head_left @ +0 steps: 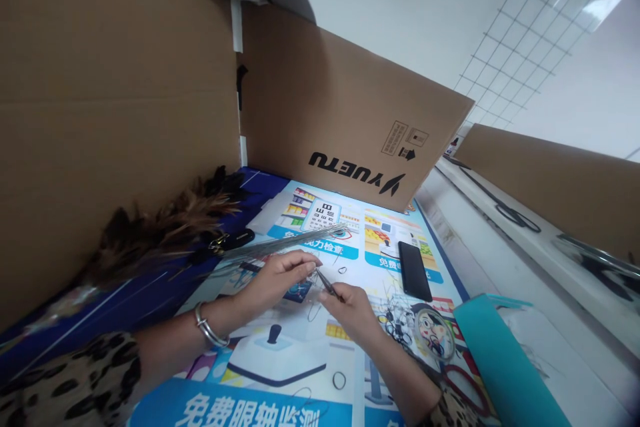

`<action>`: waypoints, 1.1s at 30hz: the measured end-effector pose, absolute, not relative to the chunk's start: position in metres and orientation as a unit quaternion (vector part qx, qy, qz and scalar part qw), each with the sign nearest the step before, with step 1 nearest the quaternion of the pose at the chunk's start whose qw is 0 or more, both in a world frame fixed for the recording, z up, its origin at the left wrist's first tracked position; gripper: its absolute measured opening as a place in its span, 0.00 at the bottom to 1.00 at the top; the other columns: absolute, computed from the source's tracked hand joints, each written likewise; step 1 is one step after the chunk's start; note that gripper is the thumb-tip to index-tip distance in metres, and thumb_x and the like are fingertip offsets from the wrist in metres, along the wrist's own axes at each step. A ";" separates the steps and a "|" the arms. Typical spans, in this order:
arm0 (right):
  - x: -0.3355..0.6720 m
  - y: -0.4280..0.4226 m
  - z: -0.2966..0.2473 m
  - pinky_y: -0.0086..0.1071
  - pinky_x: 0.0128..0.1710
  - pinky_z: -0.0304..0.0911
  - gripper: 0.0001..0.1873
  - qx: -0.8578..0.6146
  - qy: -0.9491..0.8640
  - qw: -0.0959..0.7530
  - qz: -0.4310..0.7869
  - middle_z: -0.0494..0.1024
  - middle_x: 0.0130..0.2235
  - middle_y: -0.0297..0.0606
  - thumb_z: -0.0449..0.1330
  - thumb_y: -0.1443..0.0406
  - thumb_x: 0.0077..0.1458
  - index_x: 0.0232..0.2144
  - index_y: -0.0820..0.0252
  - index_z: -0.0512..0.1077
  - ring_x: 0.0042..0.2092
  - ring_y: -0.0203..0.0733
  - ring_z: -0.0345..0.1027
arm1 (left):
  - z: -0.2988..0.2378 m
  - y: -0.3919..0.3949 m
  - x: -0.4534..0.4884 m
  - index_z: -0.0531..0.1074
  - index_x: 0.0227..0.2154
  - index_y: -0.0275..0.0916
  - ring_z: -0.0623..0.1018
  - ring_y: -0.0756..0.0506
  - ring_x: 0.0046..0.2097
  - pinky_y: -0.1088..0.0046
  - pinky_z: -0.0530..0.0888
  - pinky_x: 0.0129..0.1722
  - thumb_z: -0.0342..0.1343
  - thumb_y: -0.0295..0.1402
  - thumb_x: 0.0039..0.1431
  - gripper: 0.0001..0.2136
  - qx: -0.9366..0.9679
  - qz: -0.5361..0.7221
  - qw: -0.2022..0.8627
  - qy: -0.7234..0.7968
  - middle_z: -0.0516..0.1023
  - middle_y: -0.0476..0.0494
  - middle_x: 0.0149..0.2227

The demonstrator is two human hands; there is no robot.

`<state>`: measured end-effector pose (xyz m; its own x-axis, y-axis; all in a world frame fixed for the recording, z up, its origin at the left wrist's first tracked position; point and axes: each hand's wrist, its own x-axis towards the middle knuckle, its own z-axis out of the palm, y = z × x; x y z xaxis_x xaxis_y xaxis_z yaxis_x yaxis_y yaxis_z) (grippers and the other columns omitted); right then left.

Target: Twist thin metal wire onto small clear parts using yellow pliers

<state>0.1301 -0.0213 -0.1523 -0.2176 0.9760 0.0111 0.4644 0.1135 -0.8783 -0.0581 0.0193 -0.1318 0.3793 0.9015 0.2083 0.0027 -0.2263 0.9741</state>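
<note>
My right hand (pixel 350 310) grips slim dark pointed tweezers (pixel 327 283), tips directed up and left. Close to those tips, my left hand (pixel 285 277) pinches with thumb and forefinger; whatever is between them is too small to make out. Below the fingertips hangs a faint thin loop, partly lost against the printed sheet (pixel 280 347). Behind the left hand lies a bundle of thin grey wires (pixel 295 240). A small dark ring (pixel 343 270) rests just beyond the tweezers, and another ring (pixel 339 380) lies nearer to me.
Brown feathers (pixel 165 227) and a black key fob (pixel 240 239) lie at left. On the right are a black phone (pixel 415 271), tangled black loops (pixel 397 320), a round clear container (pixel 434 333), red handles (pixel 467 387) and a teal box (pixel 505 360). Cardboard panels (pixel 340 107) stand behind.
</note>
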 end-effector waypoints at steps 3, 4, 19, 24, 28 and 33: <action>0.131 -0.021 -0.153 0.24 0.21 0.42 0.21 -0.532 -0.666 0.332 0.405 0.50 0.20 0.28 0.53 0.52 0.50 0.17 0.60 0.57 0.23 0.29 0.44 | -0.136 0.021 -0.058 0.72 0.35 0.37 0.71 0.45 0.39 0.72 0.68 0.39 0.52 0.36 0.54 0.10 0.617 0.428 0.568 0.337 0.74 0.44 0.37; 0.131 -0.021 -0.153 0.24 0.21 0.42 0.21 -0.532 -0.662 0.335 0.408 0.50 0.20 0.28 0.53 0.52 0.50 0.17 0.60 0.57 0.23 0.29 0.44 | -0.137 0.022 -0.058 0.72 0.35 0.37 0.71 0.46 0.39 0.72 0.68 0.38 0.52 0.36 0.53 0.10 0.615 0.424 0.578 0.328 0.74 0.44 0.36; 0.131 -0.023 -0.153 0.24 0.22 0.43 0.19 -0.522 -0.655 0.353 0.417 0.51 0.20 0.27 0.54 0.53 0.50 0.18 0.61 0.60 0.24 0.30 0.43 | -0.147 0.019 -0.054 0.66 0.28 0.36 0.67 0.51 0.28 0.77 0.65 0.28 0.53 0.33 0.52 0.06 0.607 0.410 0.608 0.307 0.67 0.51 0.25; 0.130 -0.023 -0.153 0.24 0.22 0.43 0.19 -0.516 -0.655 0.360 0.418 0.51 0.20 0.28 0.53 0.53 0.51 0.18 0.61 0.60 0.24 0.30 0.44 | -0.145 0.018 -0.053 0.65 0.28 0.36 0.67 0.51 0.29 0.76 0.65 0.30 0.54 0.32 0.50 0.05 0.591 0.416 0.622 0.301 0.67 0.50 0.27; 0.130 -0.024 -0.154 0.24 0.23 0.44 0.20 -0.525 -0.650 0.366 0.410 0.52 0.20 0.28 0.54 0.53 0.50 0.17 0.61 0.60 0.24 0.30 0.45 | -0.145 0.018 -0.052 0.65 0.29 0.37 0.67 0.51 0.29 0.77 0.65 0.29 0.55 0.31 0.49 0.06 0.585 0.420 0.627 0.298 0.66 0.51 0.27; 0.130 -0.024 -0.155 0.24 0.23 0.44 0.19 -0.523 -0.654 0.363 0.409 0.52 0.20 0.28 0.53 0.54 0.51 0.18 0.61 0.59 0.24 0.30 0.45 | -0.147 0.019 -0.053 0.68 0.32 0.36 0.68 0.50 0.31 0.76 0.66 0.31 0.55 0.31 0.50 0.06 0.589 0.415 0.628 0.295 0.68 0.49 0.30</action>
